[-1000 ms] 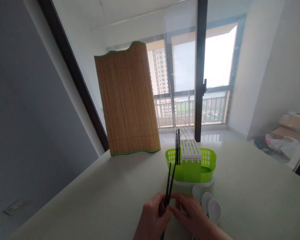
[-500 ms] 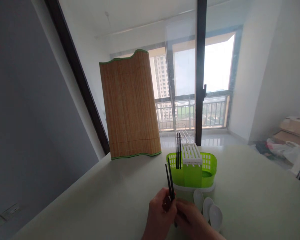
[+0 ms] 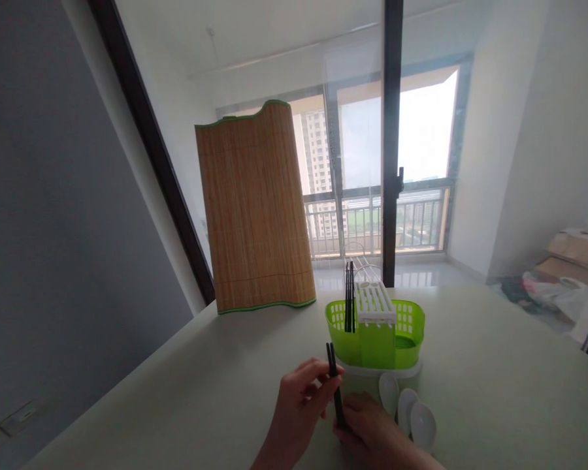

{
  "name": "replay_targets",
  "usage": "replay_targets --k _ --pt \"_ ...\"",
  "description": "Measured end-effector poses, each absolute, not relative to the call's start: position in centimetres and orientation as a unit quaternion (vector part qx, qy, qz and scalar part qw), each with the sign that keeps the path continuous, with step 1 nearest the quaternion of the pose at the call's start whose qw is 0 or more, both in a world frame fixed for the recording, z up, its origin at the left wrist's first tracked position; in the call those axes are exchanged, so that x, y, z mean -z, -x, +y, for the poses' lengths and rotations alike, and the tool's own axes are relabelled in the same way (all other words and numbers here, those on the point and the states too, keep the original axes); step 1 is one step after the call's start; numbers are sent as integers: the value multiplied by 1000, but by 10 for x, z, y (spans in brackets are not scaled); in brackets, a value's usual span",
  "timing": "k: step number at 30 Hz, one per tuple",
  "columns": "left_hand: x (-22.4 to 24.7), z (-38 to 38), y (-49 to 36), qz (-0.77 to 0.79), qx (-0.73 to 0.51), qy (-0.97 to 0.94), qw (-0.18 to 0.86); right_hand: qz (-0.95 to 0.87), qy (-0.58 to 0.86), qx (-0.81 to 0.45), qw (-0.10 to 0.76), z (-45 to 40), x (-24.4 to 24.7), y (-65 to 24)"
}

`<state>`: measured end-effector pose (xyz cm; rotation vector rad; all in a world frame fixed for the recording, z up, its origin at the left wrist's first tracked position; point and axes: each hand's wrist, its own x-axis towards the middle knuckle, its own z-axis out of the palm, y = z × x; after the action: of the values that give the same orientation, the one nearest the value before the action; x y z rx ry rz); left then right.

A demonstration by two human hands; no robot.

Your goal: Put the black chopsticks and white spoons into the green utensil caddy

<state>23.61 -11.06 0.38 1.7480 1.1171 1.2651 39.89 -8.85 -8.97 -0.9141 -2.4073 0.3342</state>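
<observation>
A pair of black chopsticks (image 3: pixel 334 378) stands nearly upright between my two hands, in front of the green basket. My left hand (image 3: pixel 301 398) pinches the pair near its upper part, thumb and fingers closed round it. Lower down, my right hand (image 3: pixel 367 424) is closed about the bottom end, its fingertips partly hidden. Behind them, the green utensil basket (image 3: pixel 377 346) sits on a pale base, with a white slotted rack (image 3: pixel 374 301) in its middle. More black chopsticks (image 3: pixel 349 297) stand in its left compartment. White spoons (image 3: pixel 423 425) lie on the table beside my right hand.
A rolled bamboo mat (image 3: pixel 255 215) with green edging stands on the white table (image 3: pixel 186 385) at the back left. Behind the table is a glass sliding door with a dark frame (image 3: pixel 391 143). Cardboard boxes (image 3: pixel 575 254) and plastic bags lie at the far right.
The chopsticks have drawn together and sit lower, with their tips closer. My left hand has shifted slightly left, and its grip has opened up from my right hand.
</observation>
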Motion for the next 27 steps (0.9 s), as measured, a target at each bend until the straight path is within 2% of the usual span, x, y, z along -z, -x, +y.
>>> replay_targets --k 4,7,14,17,22,27 --pt "-13 -114 -231 450 -443 -744 219 -898 356 -132 224 -89 88 -398" --pt "-27 -116 -227 437 -439 -768 162 -899 369 -109 208 -89 88 -398" --pt "-108 -86 -217 424 -600 -671 102 -882 384 -52 269 -82 86 -409" --pt "-125 -45 -226 417 -601 -672 114 -880 378 -3 288 -79 87 -410" --pt "-100 30 -249 481 -475 -727 120 -890 346 82 286 -72 95 -407" --pt "-69 61 -263 522 -404 -746 87 -892 332 121 283 -66 100 -404"
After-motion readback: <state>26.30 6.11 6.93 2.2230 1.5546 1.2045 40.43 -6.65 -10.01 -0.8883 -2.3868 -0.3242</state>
